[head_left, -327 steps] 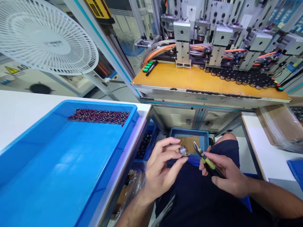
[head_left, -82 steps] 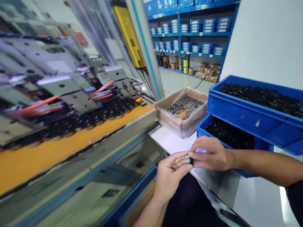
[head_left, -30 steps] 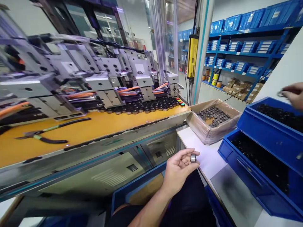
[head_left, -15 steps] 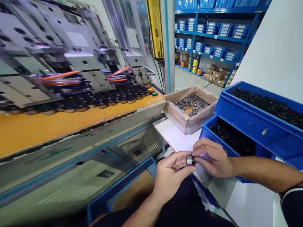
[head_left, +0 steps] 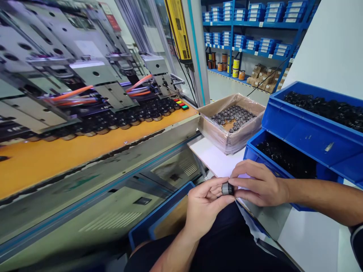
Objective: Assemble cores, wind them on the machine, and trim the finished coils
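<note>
A small ribbed grey metal ring with a black plastic end (head_left: pixel 227 188) lies between my two hands, low and right of centre. My left hand (head_left: pixel 204 202) is closed on it, thumb below and index finger above, the other fingers curled behind. From the right, my right hand (head_left: pixel 259 186) pinches the black end, its index finger and thumb at the part. The fingertips hide some of that black end. Beyond my right hand, a lower blue bin (head_left: pixel 252 149) holds many small black plastic parts (head_left: pixel 279 156).
An upper blue bin (head_left: pixel 306 121) of black parts sits above the lower one. A plastic-lined cardboard box (head_left: pixel 224 138) holds metal rings. At left, a machine (head_left: pixel 99 71) stands over an orange bench top (head_left: pixel 85 151) lined with black parts. A blue crate (head_left: pixel 159 215) lies below.
My view has shifted, so the bench and crate appear further right. My right fingers have closed in around the black end. Both hands still hold the part together.
</note>
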`<move>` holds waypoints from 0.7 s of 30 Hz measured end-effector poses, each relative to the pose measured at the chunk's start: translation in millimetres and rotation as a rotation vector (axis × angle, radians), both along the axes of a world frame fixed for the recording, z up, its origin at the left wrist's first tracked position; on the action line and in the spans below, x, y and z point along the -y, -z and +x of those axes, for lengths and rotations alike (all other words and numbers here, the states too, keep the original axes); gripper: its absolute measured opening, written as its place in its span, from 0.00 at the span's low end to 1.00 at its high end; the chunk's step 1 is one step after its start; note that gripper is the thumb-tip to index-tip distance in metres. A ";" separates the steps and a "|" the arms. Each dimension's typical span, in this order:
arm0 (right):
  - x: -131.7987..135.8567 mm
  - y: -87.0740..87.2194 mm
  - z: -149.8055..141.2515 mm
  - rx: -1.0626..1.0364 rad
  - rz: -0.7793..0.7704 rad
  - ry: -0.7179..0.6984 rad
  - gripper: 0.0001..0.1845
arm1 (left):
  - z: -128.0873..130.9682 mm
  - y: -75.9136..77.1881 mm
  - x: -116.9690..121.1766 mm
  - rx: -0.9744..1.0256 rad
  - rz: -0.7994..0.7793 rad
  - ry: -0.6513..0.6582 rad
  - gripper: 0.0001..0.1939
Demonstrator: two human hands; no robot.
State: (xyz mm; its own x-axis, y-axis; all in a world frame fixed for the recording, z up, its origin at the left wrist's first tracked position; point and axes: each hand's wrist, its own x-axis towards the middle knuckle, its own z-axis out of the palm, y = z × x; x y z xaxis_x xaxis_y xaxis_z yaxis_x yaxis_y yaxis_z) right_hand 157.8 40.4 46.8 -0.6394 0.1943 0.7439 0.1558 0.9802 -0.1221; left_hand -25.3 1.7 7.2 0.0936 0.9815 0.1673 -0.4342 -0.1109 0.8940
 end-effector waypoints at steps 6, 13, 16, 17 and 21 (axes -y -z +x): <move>3.5 -3.4 -0.4 0.050 0.145 0.081 0.11 | 4.1 -3.6 4.6 0.046 0.017 0.029 0.18; 9.3 -5.9 -0.7 0.017 0.265 0.133 0.12 | 15.6 -3.5 12.9 -0.027 0.120 -0.144 0.18; 12.6 -5.9 -0.6 -0.012 0.145 0.081 0.12 | 3.9 -10.0 7.8 -0.267 0.374 -0.242 0.21; 13.7 -6.1 -0.9 -0.018 0.105 0.058 0.12 | -0.8 -12.5 6.2 -0.354 0.479 -0.263 0.20; 16.4 -6.9 -2.3 -0.027 -0.011 0.012 0.12 | -11.0 -15.6 5.1 -0.523 0.712 -0.344 0.18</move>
State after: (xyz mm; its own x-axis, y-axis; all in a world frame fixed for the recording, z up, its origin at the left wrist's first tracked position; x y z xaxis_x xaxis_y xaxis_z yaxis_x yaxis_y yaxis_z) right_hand 155.5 23.9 53.7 -0.6167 0.2105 0.7586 0.1644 0.9768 -0.1374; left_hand -36.3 -3.5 22.8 0.0507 0.6527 0.7559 0.1601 -0.7524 0.6389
